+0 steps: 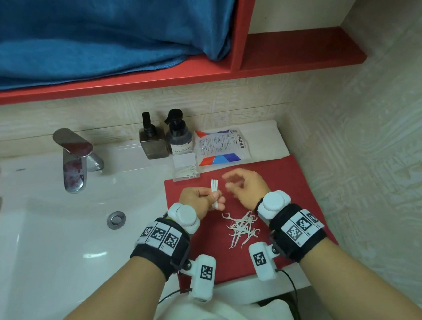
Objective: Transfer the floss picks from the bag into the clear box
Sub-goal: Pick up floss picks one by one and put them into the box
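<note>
A few floss picks (215,193) are pinched in the left hand (200,201); the right hand (247,189) is loose and holds nothing. Next, they should be dropped into the clear box (186,170) above.

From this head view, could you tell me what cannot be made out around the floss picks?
- Right hand: motion-blurred; what its fingers hold is unclear.
- Clear box: pick count too small to tell.
- Bundle of picks: lower ends hidden by the left hand.
- Bag: print too small to read.
</note>
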